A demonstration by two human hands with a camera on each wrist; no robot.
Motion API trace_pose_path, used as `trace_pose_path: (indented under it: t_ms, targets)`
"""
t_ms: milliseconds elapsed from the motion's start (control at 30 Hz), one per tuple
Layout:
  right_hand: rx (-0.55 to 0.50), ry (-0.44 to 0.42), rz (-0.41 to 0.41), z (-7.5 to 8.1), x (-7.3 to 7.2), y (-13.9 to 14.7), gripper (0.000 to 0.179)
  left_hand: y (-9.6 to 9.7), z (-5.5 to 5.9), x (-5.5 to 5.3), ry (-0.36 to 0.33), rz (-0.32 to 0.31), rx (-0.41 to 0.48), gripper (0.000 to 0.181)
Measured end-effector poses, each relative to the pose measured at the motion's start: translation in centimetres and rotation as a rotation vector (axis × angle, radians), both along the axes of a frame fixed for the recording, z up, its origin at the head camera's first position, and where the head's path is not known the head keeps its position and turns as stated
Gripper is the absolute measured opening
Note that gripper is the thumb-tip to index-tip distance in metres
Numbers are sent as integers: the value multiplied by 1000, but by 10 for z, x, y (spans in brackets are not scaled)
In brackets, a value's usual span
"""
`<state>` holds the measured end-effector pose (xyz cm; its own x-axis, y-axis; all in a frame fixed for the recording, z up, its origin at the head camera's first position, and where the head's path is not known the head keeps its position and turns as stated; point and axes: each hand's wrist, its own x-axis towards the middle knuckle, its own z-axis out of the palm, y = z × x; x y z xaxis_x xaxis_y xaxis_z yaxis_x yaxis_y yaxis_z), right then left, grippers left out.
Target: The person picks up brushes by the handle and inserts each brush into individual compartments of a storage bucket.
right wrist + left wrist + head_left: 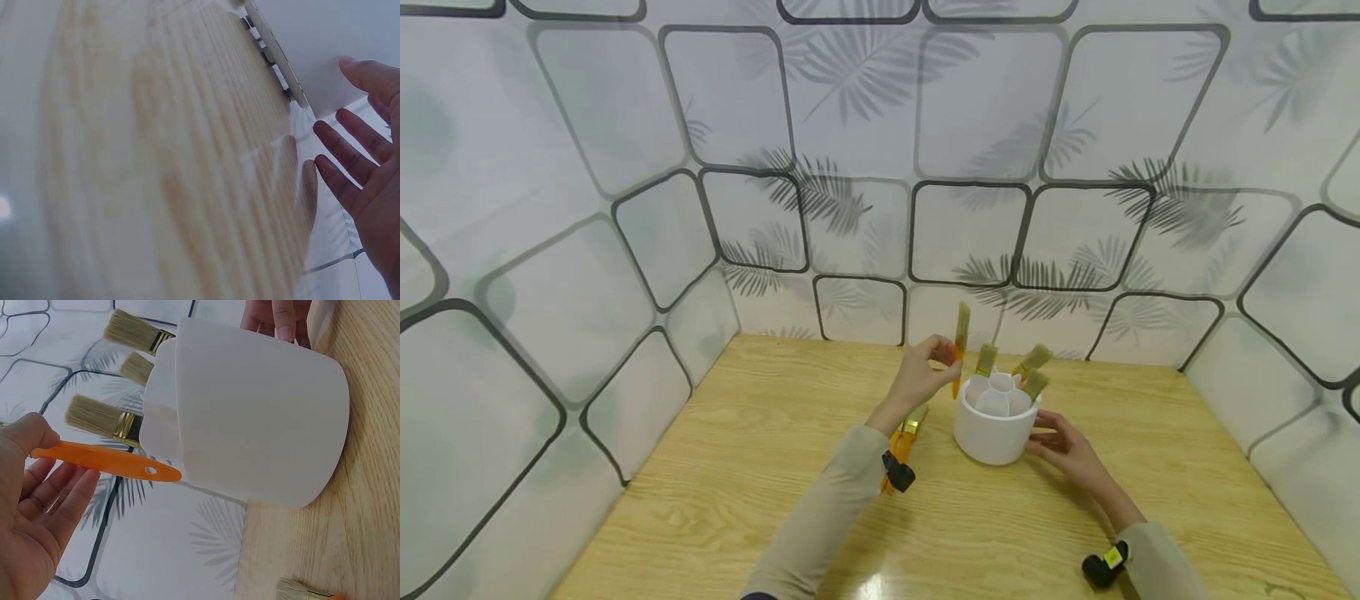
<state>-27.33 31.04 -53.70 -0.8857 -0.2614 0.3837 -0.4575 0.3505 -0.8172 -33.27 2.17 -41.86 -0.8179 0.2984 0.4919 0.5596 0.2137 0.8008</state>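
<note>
My left hand (927, 369) pinches a paintbrush by its orange handle (112, 461), bristles (962, 323) up. The handle's holed end hangs beside the rim of a white round organizer (995, 437). Several paintbrushes, among them one at the back (987, 360) and one at the right (1034, 385), stand in it, bristles up, around a paler inner divider (997, 398). At the organizer's right side is my right hand (1067, 450), its fingers loosely extended and the thumb close to the wall (337, 37); whether it touches cannot be told.
Orange-handled paintbrushes (904, 442) lie on the wooden table (760, 433) under my left forearm, left of the organizer. A patterned cloth wall (857, 225) encloses the table at the back and sides. Black wrist cameras (1105, 567) sit on both sleeves.
</note>
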Motion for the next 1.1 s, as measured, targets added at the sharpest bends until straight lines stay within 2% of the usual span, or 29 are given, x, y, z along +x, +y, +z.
trace_pose_path:
  t_ms: [233,567,867,1100]
  targets:
    - [19,-29,-25,0,1,-2,52,3,2,2,-18,21,-28,17]
    - [24,-31,-17,1,1,-2,53,7,0,0,32,16,-58,15]
    - [10,-33,-3,7,4,-5,52,11,3,0,18,11,-29,15]
    - [27,-60,-16,4,3,-4,52,15,0,0,2,-2,-18,16]
